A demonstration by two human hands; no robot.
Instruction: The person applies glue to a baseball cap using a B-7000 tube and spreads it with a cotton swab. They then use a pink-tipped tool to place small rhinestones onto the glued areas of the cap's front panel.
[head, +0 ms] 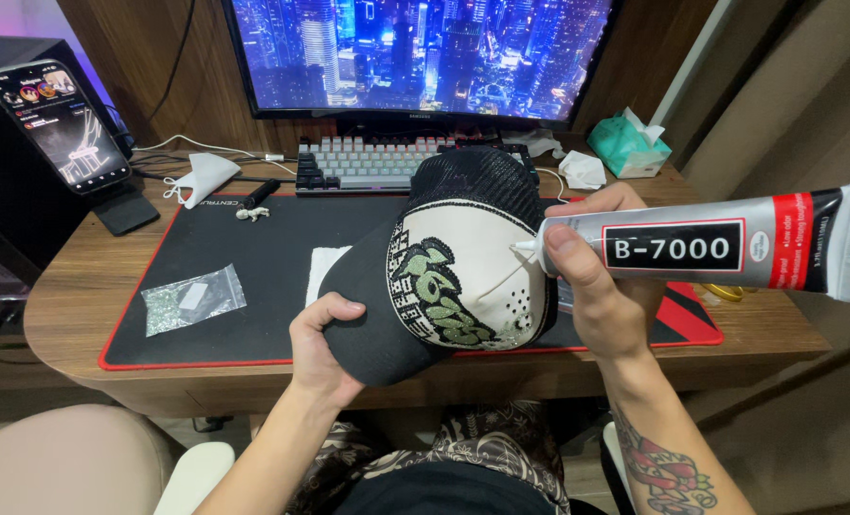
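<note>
cap (463, 257): matt cloth, mesh back | glue tube (720, 246): glossy | desk (72, 286): smooth wood

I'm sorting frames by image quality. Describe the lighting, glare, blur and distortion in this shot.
Head view: even warm room light, with soft shadows under the cap; the monitor glows saturated blue but is not blown out; a mild sheen lies on the glue tube. The left hand and right hand are sharp, with no motion blur. The wide lens bows the desk edge.

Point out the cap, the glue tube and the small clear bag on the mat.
cap (463, 238), head view: on the white front panel.
glue tube (711, 248), head view: on the grey body, held by the right hand (601, 296).
small clear bag (194, 298), head view: on its middle, lying on the black mat.
</note>
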